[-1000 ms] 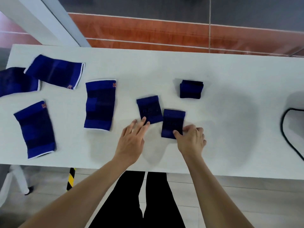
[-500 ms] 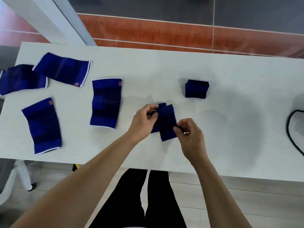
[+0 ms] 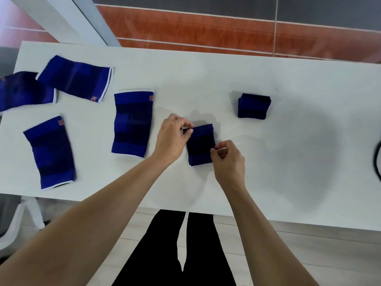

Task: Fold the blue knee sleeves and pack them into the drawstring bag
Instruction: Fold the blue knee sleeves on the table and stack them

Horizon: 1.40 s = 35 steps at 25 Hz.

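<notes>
A person standing at a white bench point(image 3: 206, 79) holds a folded blue knee sleeve point(image 3: 201, 144) between both hands near the bench's front edge. The left hand point(image 3: 172, 139) pinches the sleeve's upper left corner, thumb and forefinger closed on the fabric; the right hand point(image 3: 227, 159) has its grip closed on the sleeve's right edge, fingers curled in. The folded piece lies flat or nearly so on the bench; whether it is lifted cannot be told.

Farther back and to the right, well apart from the hands, a second folded sleeve point(image 3: 254, 105) sits as a compact bundle. Four unfolded sleeves lie to the left: one upright sleeve point(image 3: 133, 123) just beside the left hand, one near the front left corner point(image 3: 50, 153), one angled sleeve toward the back point(image 3: 75, 78), and one partly cut off at the left edge point(image 3: 22, 90), its end tucked under the angled one. A black cord point(image 3: 377, 159) curves in at the far right.
</notes>
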### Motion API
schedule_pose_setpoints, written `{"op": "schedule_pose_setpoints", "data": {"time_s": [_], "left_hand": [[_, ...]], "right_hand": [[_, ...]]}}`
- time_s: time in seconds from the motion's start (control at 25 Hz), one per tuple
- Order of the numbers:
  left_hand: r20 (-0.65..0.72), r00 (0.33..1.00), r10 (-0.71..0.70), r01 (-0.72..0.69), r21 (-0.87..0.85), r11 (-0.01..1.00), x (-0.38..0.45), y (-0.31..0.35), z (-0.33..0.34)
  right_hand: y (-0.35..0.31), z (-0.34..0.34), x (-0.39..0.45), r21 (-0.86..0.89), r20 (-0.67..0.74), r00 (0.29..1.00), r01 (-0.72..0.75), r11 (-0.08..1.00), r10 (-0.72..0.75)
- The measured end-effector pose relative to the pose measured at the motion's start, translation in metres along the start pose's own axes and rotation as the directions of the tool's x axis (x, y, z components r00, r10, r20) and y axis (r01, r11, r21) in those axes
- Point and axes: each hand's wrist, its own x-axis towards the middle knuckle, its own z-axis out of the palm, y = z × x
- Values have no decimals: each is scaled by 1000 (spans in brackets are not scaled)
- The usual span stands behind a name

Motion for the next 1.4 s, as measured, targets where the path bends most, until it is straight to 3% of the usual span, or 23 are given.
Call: {"op": "schedule_pose_setpoints", "data": {"time_s": [0.36,0.48,0.56,0.64,0.76,0.88,1.0,1.08,1.12,1.16,1.24,1.32,1.4], "left_hand": [[-49,996,69,-62,136,989,-1,-3,11],[-104,961,256,-218,288,933,-28,-5,9],[12,919,395,-374,346,860,-62,-15,14],[160,905,393,-424,373,825,-92,-28,19],[202,919,339,-394,396,830,-101,-37,25],[119,931,346,-364,377,851,-89,-32,24],[56,917,395,-388,350,852,-81,-31,22],[51,908,416,-408,335,849,-80,-31,20],[60,907,416,-412,326,851,-79,-30,19],[72,911,406,-407,313,858,-79,-30,17],[100,919,381,-393,279,876,-79,-29,14],[130,920,370,-392,245,887,-80,-27,11],[136,947,290,-310,163,937,-81,-22,7]], "right_hand": [[7,10,1,-155,-92,995,26,988,-40],[13,10,-3,-243,-84,996,18,970,-39],[12,12,-3,-307,-53,998,14,952,-32],[8,15,-3,-321,-44,998,20,947,-36],[3,15,-2,-186,0,1000,5,982,-5],[-3,5,-1,93,93,982,-173,980,165],[-3,1,-2,192,202,943,-303,934,264],[5,-2,-8,131,141,977,-178,975,159],[12,-4,-11,10,53,998,17,1000,-18],[21,-6,-13,-163,-3,968,249,955,-253],[39,-8,-13,-399,89,817,554,731,-570],[47,-8,-9,-391,180,780,616,684,-600],[47,-5,-4,-330,176,809,586,740,-561]]}}
